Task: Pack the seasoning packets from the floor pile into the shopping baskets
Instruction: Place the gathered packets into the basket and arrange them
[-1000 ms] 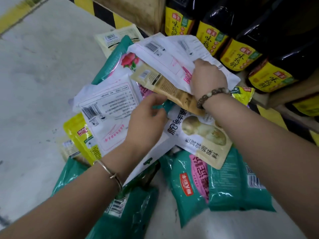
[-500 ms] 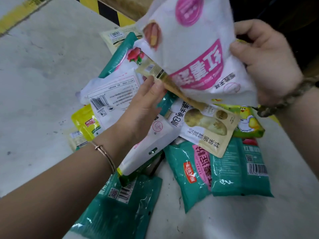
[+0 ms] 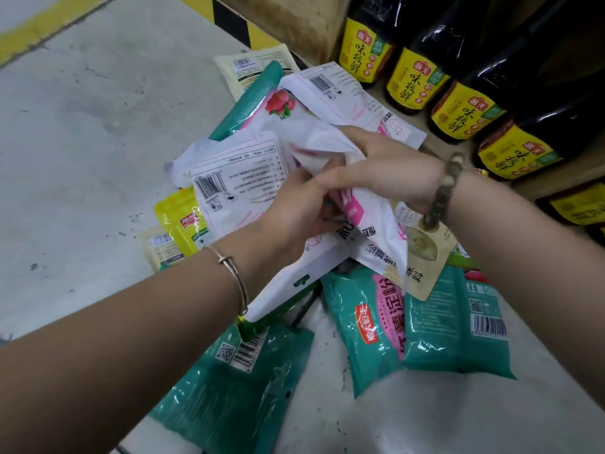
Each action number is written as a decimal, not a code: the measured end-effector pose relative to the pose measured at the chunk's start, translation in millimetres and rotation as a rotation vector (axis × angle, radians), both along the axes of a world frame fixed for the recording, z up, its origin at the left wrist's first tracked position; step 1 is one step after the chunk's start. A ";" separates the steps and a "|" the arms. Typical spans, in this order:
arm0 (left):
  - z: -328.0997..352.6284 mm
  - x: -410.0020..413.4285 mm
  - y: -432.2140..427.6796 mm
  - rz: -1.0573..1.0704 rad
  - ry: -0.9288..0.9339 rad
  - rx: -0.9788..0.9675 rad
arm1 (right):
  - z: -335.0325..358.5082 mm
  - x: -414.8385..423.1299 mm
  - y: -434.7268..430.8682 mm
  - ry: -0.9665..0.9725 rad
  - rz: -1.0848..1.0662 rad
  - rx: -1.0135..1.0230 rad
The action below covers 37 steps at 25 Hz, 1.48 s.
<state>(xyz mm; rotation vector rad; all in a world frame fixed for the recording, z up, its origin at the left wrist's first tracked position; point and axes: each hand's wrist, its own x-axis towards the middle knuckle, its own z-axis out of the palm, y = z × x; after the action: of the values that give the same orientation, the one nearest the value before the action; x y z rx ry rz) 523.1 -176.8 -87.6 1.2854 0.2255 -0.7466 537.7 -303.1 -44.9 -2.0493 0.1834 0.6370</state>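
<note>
At frame centre your right hand point(image 3: 389, 168) curls its fingers round the crumpled top of a pink-printed white packet point(image 3: 373, 214), while your left hand point(image 3: 291, 211) pinches the edge of a barcode-backed white packet point(image 3: 235, 181) touching it. Both packets hang just above the pile point(image 3: 288, 103). No basket is in view, so packing looks barely begun: teal packets point(image 3: 370, 322), a yellow packet point(image 3: 181, 221) and others lie on the floor point(image 3: 82, 126).
</note>
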 end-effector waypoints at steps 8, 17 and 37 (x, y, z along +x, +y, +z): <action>-2.4 6.6 25.2 -0.029 0.006 -0.052 | 18.9 -13.1 -31.2 -0.066 -0.466 0.505; -1.0 7.2 50.0 0.268 0.181 -0.076 | -27.8 56.7 -31.1 -0.389 -0.112 -0.549; 15.4 -3.6 29.4 0.246 -0.013 0.010 | 21.9 -28.1 -106.3 -0.569 -0.696 -0.085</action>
<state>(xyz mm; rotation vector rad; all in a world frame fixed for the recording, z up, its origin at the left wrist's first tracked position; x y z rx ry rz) 519.6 -147.4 -72.2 1.2445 0.3704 -0.5273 509.6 -409.4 -23.0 -1.9820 0.5552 -0.3840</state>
